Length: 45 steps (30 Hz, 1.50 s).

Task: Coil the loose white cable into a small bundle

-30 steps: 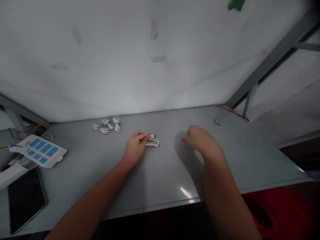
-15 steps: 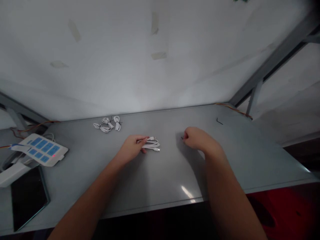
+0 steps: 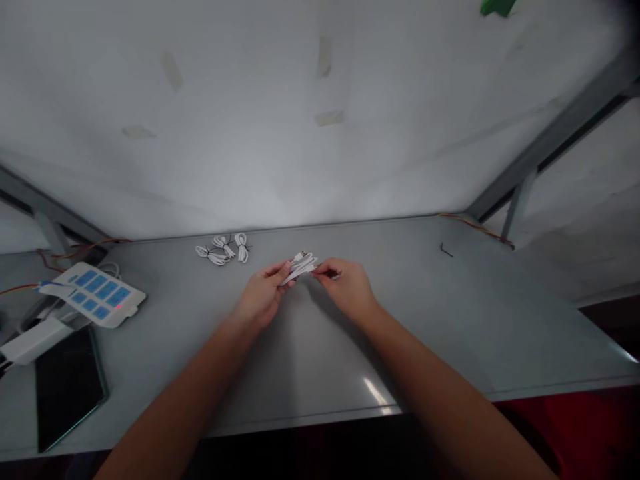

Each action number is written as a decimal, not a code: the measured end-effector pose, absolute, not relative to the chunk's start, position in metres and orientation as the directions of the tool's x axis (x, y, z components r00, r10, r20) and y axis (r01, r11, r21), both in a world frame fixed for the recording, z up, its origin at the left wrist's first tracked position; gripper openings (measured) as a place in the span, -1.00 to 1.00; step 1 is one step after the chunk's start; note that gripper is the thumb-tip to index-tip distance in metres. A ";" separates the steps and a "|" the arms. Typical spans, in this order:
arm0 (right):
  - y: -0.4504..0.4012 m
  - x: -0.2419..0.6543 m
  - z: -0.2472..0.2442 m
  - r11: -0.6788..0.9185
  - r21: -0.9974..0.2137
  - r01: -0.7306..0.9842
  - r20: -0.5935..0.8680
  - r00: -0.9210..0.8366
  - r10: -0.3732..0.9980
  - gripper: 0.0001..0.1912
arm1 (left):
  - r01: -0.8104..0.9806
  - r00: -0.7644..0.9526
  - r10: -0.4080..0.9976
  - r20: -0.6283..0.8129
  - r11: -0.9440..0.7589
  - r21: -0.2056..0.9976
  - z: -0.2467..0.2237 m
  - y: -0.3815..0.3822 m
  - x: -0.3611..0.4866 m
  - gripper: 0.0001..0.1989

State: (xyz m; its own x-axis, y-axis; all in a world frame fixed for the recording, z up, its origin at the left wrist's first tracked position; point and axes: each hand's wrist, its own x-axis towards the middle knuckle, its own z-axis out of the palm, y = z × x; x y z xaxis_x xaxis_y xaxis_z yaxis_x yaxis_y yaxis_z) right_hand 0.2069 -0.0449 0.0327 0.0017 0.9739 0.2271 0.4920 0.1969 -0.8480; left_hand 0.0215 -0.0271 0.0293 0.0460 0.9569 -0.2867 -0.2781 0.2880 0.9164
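My left hand [image 3: 261, 292] is closed on a coiled white USB cable [image 3: 302, 265], pinching the bundle between thumb and fingers just above the table. The cable's plugs and loops stick out to the right of the fingers. My right hand [image 3: 350, 285] is at the right end of the bundle, its thumb and index finger pinched together. A thin black twist tie is in those fingers, mostly hidden by them. Another black twist tie [image 3: 447, 251] lies bent on the table to the right.
Several white cables [image 3: 223, 247], coiled and tied with black ties, lie at the back left of the grey table [image 3: 480, 313]. To the left are a power strip [image 3: 103, 293], a white adapter [image 3: 37, 340] and a dark tablet [image 3: 70, 387]. A white wall [image 3: 280, 160] rises behind.
My right hand has moved left from the table surface to the cable, bringing the twist tie. My left hand has lifted and tilted the cable bundle. The view has shifted slightly.
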 end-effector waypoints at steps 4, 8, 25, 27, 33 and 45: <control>-0.040 0.197 0.022 0.107 -0.880 0.463 0.201 0.159 0.967 -0.91 | -0.339 -0.064 0.978 -0.200 0.167 0.926 0.031 -0.028 0.024 -0.72; -0.039 0.193 0.021 0.016 -0.907 0.421 0.151 0.290 0.945 -0.90 | -0.393 -0.125 0.981 -0.148 0.088 0.915 0.036 -0.030 0.024 -0.76; -0.053 0.182 0.018 0.438 -0.773 0.460 0.501 0.020 0.865 -0.88 | -0.365 0.018 0.964 -0.265 0.253 0.896 0.024 -0.024 0.026 -0.77; -0.054 0.184 0.019 0.556 -0.629 0.544 0.603 -0.111 0.790 -0.85 | -0.258 -0.012 0.979 -0.205 0.195 0.946 0.023 -0.023 0.024 -0.72; -0.055 0.188 0.029 0.691 -0.216 0.689 0.663 -0.416 0.622 -0.74 | 0.044 -0.094 0.989 -0.115 0.119 0.992 0.032 -0.024 0.022 -0.77; -0.047 0.189 0.028 0.717 -0.301 0.629 0.643 -0.422 0.640 -0.74 | 0.685 0.076 0.976 0.204 -0.199 0.701 0.027 -0.033 0.021 -0.79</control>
State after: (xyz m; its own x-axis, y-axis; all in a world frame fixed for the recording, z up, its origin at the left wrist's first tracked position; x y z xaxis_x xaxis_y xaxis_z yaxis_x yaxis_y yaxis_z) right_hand 0.1894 -0.0466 0.0283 -0.4216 0.6399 0.6425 0.6293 0.7166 -0.3008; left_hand 0.0212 -0.0331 0.0271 0.0757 0.9761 0.2037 0.6846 -0.1994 0.7011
